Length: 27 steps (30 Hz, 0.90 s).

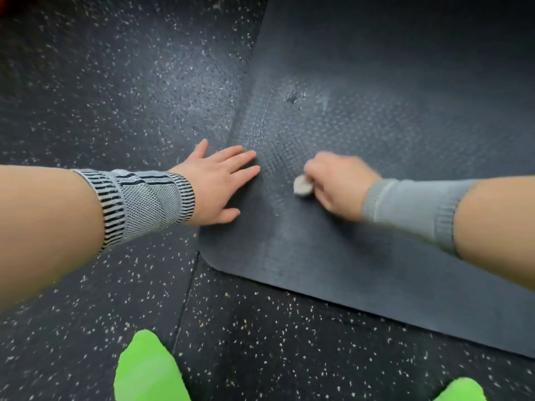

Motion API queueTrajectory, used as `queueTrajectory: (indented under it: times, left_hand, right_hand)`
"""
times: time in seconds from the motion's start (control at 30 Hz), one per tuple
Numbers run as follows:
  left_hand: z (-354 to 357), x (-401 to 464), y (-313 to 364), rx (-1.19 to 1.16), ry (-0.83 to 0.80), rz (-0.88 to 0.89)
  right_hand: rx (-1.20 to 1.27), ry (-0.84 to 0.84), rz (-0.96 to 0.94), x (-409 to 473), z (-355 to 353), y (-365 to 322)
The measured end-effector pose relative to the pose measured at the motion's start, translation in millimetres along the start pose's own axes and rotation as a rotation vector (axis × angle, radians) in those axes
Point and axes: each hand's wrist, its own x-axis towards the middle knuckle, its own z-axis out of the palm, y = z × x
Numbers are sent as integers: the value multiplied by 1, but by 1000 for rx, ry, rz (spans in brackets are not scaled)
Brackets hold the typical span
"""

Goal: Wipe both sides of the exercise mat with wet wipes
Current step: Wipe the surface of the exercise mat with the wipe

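A dark grey exercise mat (376, 117) lies flat on the floor, its rounded near-left corner in the middle of the view. My left hand (220, 183) rests flat with straight fingers on the mat's left edge. My right hand (338, 183) grips a small wadded grey-white wet wipe (302, 185) and presses it on the mat's dimpled surface. A damp sheen and a small dark scuff (293, 96) show on the mat beyond the hands.
Black rubber floor (115, 96) with white speckles surrounds the mat, with a tile seam (185, 299) running toward me. Two bright green feet (147, 369) show at the bottom edge. Both wrists wear grey knit bands.
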Motion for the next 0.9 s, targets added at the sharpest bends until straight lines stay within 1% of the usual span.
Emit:
queueTrajectory:
  times: [0.03, 0.07, 0.1, 0.13, 0.17, 0.27, 0.3, 0.33, 0.37, 0.47, 0.5, 0.53, 0.57, 0.6, 0.7, 0.73, 0.77, 0.8, 0.9]
  left_hand:
    - [3, -1, -3, -1, -3, -3]
    - [7, -2, -5, 2, -10, -11]
    - [11, -5, -7, 9, -22, -18]
    - [15, -8, -9, 17, -37, -21]
    - [18, -10, -10, 23, -49, -20]
    - [24, -13, -10, 20, -50, -16]
    - [26, -14, -10, 21, -45, -15]
    - [28, -14, -11, 24, -40, -15]
    - [30, -15, -11, 26, -37, -14]
    - [33, -18, -13, 34, -39, -4]
    - [34, -19, -14, 39, -39, -5]
    - [35, -20, -16, 40, -40, -9]
    - [35, -22, -17, 40, -43, -13]
    - [36, -24, -18, 39, -47, -17]
    - [39, -27, -20, 26, -55, -28]
    - [39, -27, -20, 23, -56, -31]
    - [40, -27, -21, 22, -55, -33]
    - [41, -27, -22, 22, -52, -34]
    - [43, -28, -23, 17, -48, -31]
  right_hand:
    - [2, 43, 102, 7, -4, 12]
    - [3, 71, 147, 8, -4, 15]
    - [18, 71, 136, 5, 0, 8]
    - [48, 34, 82, -2, 5, -5]
    - [86, -26, -12, -13, 14, -24]
    - [144, -228, -348, -45, 29, -78]
    - [127, -254, -407, -44, 29, -82]
    - [89, -237, -412, -35, 27, -77]
    - [54, -191, -354, -24, 23, -66]
    - [8, -5, -21, 11, 5, -17]
    - [-2, 33, 59, 15, 1, -8]
    - [0, 44, 82, 13, 1, -8]
    - [10, 17, 49, 7, 4, -16]
    - [25, -44, -41, -4, 11, -32]
    - [78, -306, -419, -43, 28, -95]
    - [65, -361, -470, -46, 28, -105]
    - [51, -347, -460, -39, 26, -103]
    - [25, -286, -400, -27, 24, -93]
    - [-26, -59, -75, 16, 7, -45]
